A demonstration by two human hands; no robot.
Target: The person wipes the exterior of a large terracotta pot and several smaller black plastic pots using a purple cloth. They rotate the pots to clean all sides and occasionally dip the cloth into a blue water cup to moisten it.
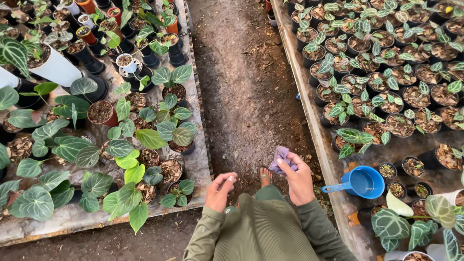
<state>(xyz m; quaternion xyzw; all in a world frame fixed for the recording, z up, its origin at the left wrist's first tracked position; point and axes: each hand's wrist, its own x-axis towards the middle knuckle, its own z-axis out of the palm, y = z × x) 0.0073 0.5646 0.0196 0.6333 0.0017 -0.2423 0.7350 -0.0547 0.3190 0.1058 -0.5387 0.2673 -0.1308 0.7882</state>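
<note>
View: taken from the head, looking straight down a dirt path [246,82] that runs between two low benches of potted plants.

Right hand [298,181]: raised in front of the body, fingers closed around a small crumpled pale purple cloth [280,157]. The cloth is pinched at the fingertips and sticks out toward the far left of the hand.

Left hand [220,191]: held loosely curled, thumb laid against the bent fingers. Nothing is seen in it. It is near the right hand but apart from it, and clear of the cloth.

Cloth position: at the far tip of the right hand, above the dirt path, between the two benches, right of the left hand.

Body: both arms are covered by olive green ribbed sleeves [316,227]. One bare foot [265,176] is seen on the dirt between the hands.

Left bench: flat grey slab [72,217] carrying dark-leaved, white-veined plants in small brown and black pots [171,170].

Right bench: dense rows of small black pots with veined seedlings [386,72]. A blue plastic scoop with a handle [360,182] lies on it, just right of the right hand, not touched.
</note>
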